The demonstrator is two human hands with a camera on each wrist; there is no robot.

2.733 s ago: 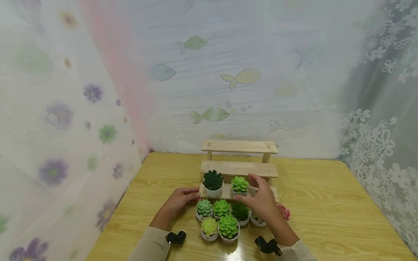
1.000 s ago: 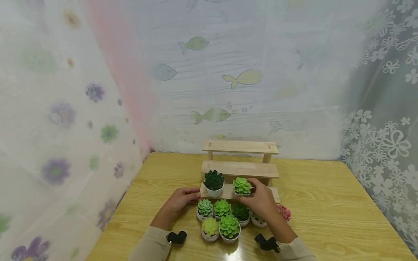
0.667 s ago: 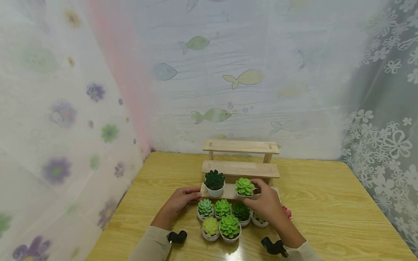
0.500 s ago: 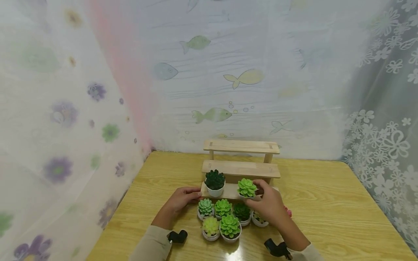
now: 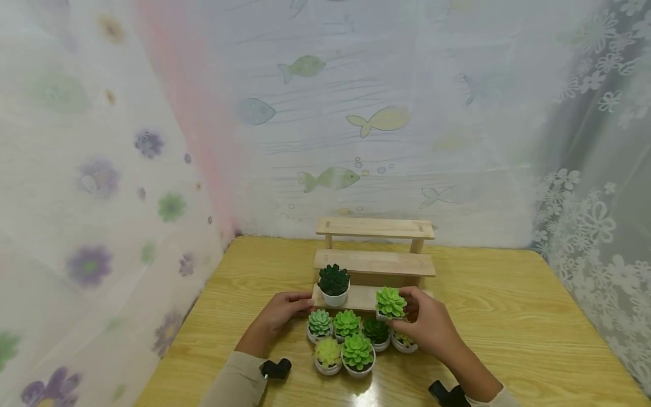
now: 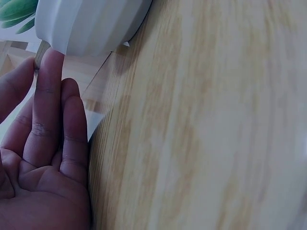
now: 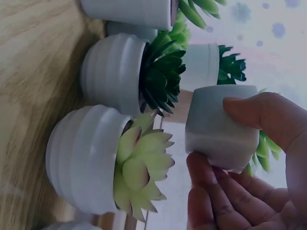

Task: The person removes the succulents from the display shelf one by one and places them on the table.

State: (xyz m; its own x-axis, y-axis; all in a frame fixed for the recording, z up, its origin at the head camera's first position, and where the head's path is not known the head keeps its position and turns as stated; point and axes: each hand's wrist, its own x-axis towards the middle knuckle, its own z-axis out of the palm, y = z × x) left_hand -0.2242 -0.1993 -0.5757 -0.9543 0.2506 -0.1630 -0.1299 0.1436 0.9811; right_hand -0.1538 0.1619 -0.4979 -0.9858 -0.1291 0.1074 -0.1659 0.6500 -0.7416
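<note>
My right hand (image 5: 429,321) grips a small potted succulent (image 5: 390,302) with bright green leaves, over the front right of a three-step wooden plant stand (image 5: 373,263). In the right wrist view, thumb and fingers hold its squarish white pot (image 7: 220,127), raised beside a ribbed pot (image 7: 86,160) with a pale green succulent. My left hand (image 5: 278,311) pinches the left end of the stand's lowest board (image 5: 358,295); the left wrist view shows thumb and index finger (image 6: 48,91) on the wooden edge. On that board's left end stands a dark green succulent (image 5: 334,281) in a white pot.
Several potted succulents crowd the table in front of the stand, including a yellow-green one (image 5: 328,353) and a large bright green one (image 5: 357,351). The stand's top board (image 5: 375,228) and middle board (image 5: 373,262) rise behind. A fish-patterned curtain (image 5: 396,158) hangs beyond the table.
My right hand, at first spread round the bright green succulent, has closed on it and carried it right and nearer to me. The pink flower is now hidden. My left hand stays put.
</note>
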